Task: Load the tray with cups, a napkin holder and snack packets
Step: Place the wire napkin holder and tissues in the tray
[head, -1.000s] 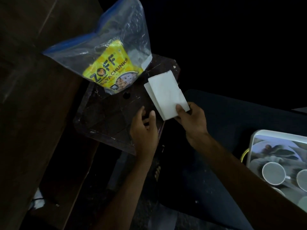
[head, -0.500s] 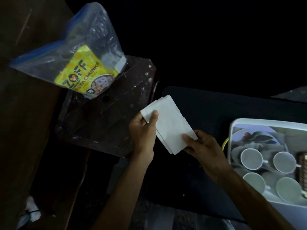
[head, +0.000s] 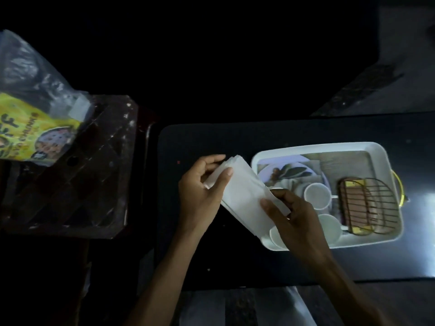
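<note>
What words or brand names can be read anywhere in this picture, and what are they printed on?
"FF": the end of a big black brand name, cut off by the picture's edge, on the yellow snack packet inside the clear plastic bag.
"CHUNKS": along the same packet; the word before it is cut off.
Small print near the packet's round picture: too blurred to read.
The napkins, tray and cups: no text visible.

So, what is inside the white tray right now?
Inside the white tray are white cups, a wire napkin holder and a leaf-patterned liner. The napkin stack and right hand cover its near-left corner.
</note>
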The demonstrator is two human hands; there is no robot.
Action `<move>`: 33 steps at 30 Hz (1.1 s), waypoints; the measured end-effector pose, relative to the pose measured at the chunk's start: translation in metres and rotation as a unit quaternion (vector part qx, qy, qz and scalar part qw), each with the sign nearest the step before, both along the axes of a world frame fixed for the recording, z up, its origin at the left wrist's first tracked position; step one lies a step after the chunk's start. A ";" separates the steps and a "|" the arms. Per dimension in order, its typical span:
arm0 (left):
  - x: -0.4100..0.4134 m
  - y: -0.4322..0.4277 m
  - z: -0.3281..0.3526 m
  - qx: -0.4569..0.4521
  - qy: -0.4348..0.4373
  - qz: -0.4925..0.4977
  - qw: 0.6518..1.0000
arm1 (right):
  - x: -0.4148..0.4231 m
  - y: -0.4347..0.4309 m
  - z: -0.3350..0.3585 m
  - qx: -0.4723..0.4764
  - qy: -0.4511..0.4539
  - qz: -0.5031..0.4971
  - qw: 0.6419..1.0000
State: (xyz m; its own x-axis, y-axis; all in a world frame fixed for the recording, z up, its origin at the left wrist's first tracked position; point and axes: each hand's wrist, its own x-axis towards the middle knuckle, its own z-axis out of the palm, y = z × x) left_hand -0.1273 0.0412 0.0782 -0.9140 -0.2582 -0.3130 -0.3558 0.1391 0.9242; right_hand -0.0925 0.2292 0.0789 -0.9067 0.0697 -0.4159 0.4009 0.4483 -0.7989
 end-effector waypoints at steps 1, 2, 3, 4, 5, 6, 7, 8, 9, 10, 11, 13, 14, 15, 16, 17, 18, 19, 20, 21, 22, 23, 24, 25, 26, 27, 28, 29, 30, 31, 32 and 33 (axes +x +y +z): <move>-0.004 0.009 0.001 -0.018 0.011 -0.040 0.999 | 0.003 0.011 0.002 0.015 0.006 -0.004 1.000; -0.008 0.019 0.002 -0.030 0.021 -0.077 0.996 | 0.005 0.022 0.003 0.029 0.011 -0.010 0.999; -0.013 0.029 0.003 -0.043 0.031 -0.112 0.992 | 0.008 0.034 0.004 0.044 0.017 -0.017 0.999; -0.017 0.040 0.005 -0.057 0.044 -0.144 0.987 | 0.009 0.045 0.005 0.058 0.023 -0.025 0.998; -0.022 0.052 0.006 -0.070 0.060 -0.173 0.981 | 0.011 0.057 0.007 0.073 0.031 -0.033 0.996; -0.027 0.065 0.008 -0.083 0.081 -0.198 0.973 | 0.012 0.069 0.009 0.086 0.043 -0.041 0.995; -0.033 0.079 0.009 -0.097 0.105 -0.219 0.965 | 0.013 0.081 0.011 0.098 0.056 -0.048 0.992; -0.037 0.094 0.010 -0.112 0.129 -0.235 0.957 | 0.014 0.092 0.014 0.110 0.071 -0.057 0.990; -0.042 0.109 0.010 -0.126 0.150 -0.249 0.948 | 0.016 0.104 0.018 0.126 0.085 -0.069 0.986; -0.046 0.125 0.010 -0.138 0.166 -0.260 0.941 | 0.018 0.115 0.021 0.144 0.098 -0.082 0.981; -0.049 0.140 0.010 -0.145 0.177 -0.268 0.936 | 0.019 0.125 0.023 0.166 0.115 -0.096 0.975; -0.055 0.175 0.010 -0.150 0.198 -0.278 0.928 | 0.024 0.147 0.026 0.220 0.154 -0.116 0.956; -0.056 0.192 0.010 -0.157 0.209 -0.284 0.923 | 0.026 0.157 0.026 0.244 0.174 -0.121 0.946; -0.057 0.207 0.010 -0.169 0.221 -0.290 0.916 | 0.029 0.166 0.025 0.262 0.191 -0.125 0.938; -0.058 0.222 0.009 -0.181 0.229 -0.295 0.910 | 0.032 0.175 0.023 0.273 0.203 -0.129 0.931; -0.059 0.235 0.008 -0.190 0.232 -0.298 0.906 | 0.035 0.182 0.020 0.282 0.208 -0.134 0.927; -0.059 0.246 0.005 -0.193 0.229 -0.301 0.905 | 0.037 0.188 0.015 0.288 0.207 -0.138 0.925; -0.059 0.255 0.002 -0.194 0.223 -0.305 0.905 | 0.039 0.193 0.010 0.292 0.202 -0.142 0.924; -0.059 0.262 -0.003 -0.196 0.216 -0.310 0.905 | 0.041 0.198 0.004 0.294 0.195 -0.143 0.925; -0.058 0.269 -0.007 -0.202 0.208 -0.315 0.904 | 0.042 0.201 -0.002 0.294 0.190 -0.143 0.926; -0.057 0.274 -0.012 -0.211 0.198 -0.322 0.901 | 0.043 0.204 -0.008 0.294 0.186 -0.144 0.926; -0.056 0.278 -0.016 -0.221 0.187 -0.329 0.899 | 0.044 0.206 -0.014 0.296 0.184 -0.145 0.926; -0.055 0.281 -0.021 -0.230 0.174 -0.338 0.896 | 0.046 0.208 -0.020 0.297 0.179 -0.145 0.927; -0.053 0.283 -0.026 -0.240 0.163 -0.349 0.891 | 0.047 0.209 -0.026 0.295 0.168 -0.143 0.930; -0.052 0.284 -0.031 -0.252 0.154 -0.360 0.885 | 0.048 0.210 -0.032 0.292 0.153 -0.140 0.934; -0.051 0.285 -0.034 -0.266 0.149 -0.371 0.877 | 0.050 0.210 -0.036 0.291 0.139 -0.134 0.937; -0.050 0.284 -0.037 -0.279 0.146 -0.380 0.870 | 0.051 0.211 -0.040 0.290 0.129 -0.125 0.940; -0.049 0.283 -0.039 -0.290 0.144 -0.388 0.863 | 0.053 0.212 -0.043 0.289 0.123 -0.114 0.942; -0.048 0.283 -0.040 -0.297 0.141 -0.394 0.858 | 0.054 0.213 -0.045 0.288 0.120 -0.105 0.944; -0.047 0.282 -0.041 -0.301 0.137 -0.398 0.856 | 0.054 0.213 -0.046 0.288 0.119 -0.097 0.945; -0.046 0.281 -0.041 -0.304 0.135 -0.400 0.854 | 0.055 0.213 -0.046 0.289 0.119 -0.092 0.945; -0.045 0.279 -0.040 -0.308 0.133 -0.398 0.854 | 0.055 0.214 -0.046 0.293 0.121 -0.090 0.944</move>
State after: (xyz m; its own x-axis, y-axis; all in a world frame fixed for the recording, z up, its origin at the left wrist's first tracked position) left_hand -0.1726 0.3206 0.0379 -0.8943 0.4371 -0.0959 0.2894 0.7283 0.6212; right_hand -0.0379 0.4429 0.0330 -0.9216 0.3861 -0.0407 0.3509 0.7834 -0.5130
